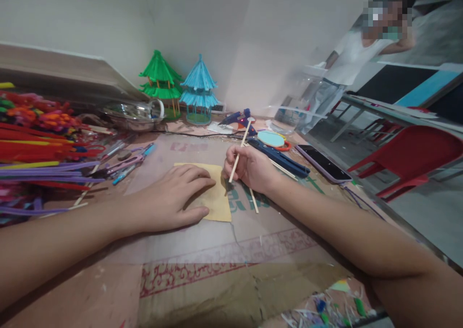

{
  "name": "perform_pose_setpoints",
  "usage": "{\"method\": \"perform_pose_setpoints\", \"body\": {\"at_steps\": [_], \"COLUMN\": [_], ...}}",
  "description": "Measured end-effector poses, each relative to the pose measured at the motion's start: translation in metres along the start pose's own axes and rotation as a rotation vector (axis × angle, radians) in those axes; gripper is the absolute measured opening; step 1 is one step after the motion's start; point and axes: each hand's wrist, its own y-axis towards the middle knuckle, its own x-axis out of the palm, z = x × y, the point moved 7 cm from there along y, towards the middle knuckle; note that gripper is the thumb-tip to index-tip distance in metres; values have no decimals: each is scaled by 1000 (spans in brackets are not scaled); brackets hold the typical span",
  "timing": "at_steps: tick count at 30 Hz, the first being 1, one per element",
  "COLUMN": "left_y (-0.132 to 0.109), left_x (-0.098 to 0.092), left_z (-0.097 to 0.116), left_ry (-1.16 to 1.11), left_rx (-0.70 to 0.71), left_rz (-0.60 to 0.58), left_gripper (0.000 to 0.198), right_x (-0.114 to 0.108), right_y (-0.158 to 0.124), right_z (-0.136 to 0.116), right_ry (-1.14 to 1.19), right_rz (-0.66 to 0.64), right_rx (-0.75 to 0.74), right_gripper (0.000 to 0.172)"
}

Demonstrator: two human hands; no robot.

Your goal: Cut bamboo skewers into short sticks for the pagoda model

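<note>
My left hand (183,193) lies flat with fingers stretched on a square yellow sheet (220,207), which rests on the cardboard work surface. Just right of the sheet, my right hand (249,166) pinches a thin pale wooden stick (237,161) that slants upward. Beneath that hand, a second wooden stick (255,202) lies on the cardboard. A dark blue tool (280,158) with long handles is just beyond my right wrist, with another thin stick along it.
Bundles of coloured pipe cleaners (32,144) fill the left. Green (159,84) and blue (200,89) model pavilions stand behind, near a metal bowl (133,116) and glue gun (238,118). A phone (323,163) lies right. Beyond are a red chair (415,154) and a standing person (354,58).
</note>
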Motion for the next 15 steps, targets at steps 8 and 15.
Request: {"method": "perform_pose_setpoints", "body": {"at_steps": [8, 15], "left_y": [0, 0], "left_x": [0, -1], "left_z": [0, 1], "left_ry": [5, 12], "left_rx": [2, 9], "left_rz": [-14, -7], "left_gripper": [51, 48], "right_x": [4, 0], "right_y": [-1, 0], "right_z": [-1, 0], "right_ry": [-21, -101], "right_rz": [-16, 20], "right_rx": [-87, -94], "right_gripper": [35, 43]}}
